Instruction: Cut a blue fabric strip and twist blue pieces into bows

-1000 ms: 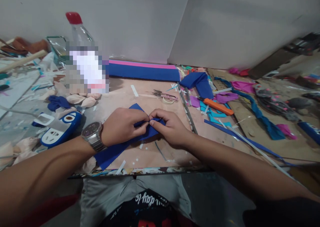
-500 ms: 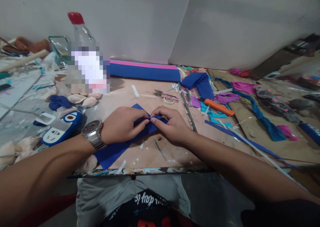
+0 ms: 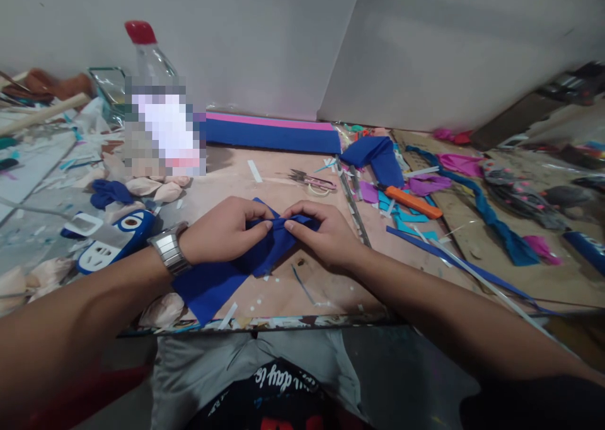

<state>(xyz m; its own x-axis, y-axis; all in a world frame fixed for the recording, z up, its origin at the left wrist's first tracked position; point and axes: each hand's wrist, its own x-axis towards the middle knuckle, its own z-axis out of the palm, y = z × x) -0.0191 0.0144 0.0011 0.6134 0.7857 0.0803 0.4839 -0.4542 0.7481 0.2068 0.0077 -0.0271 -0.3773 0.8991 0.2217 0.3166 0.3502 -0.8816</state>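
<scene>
A strip of royal-blue fabric [image 3: 210, 288] lies slantwise on the table under my hands, its lower end flat near the front edge. My left hand [image 3: 231, 231], with a metal watch on the wrist, pinches the cloth between thumb and forefinger. Close beside it, my right hand [image 3: 326, 234] pinches the same fabric, thumb on top. Between the two thumbs the cloth is bunched into folds. Fingers curled beneath hide part of it. Beyond the hands lie small thread snips [image 3: 312, 180].
A long blue fabric piece with a pink edge [image 3: 274, 137] runs along the wall. An orange utility knife [image 3: 413, 202] lies among scraps at right. At left are a blue-and-white device [image 3: 116, 241], a red-capped bottle [image 3: 140, 33] and cream knotted cloth pieces [image 3: 167, 190].
My left hand has slid a little to the left, away from the right thumb. More folded fabric now shows between and below the hands.
</scene>
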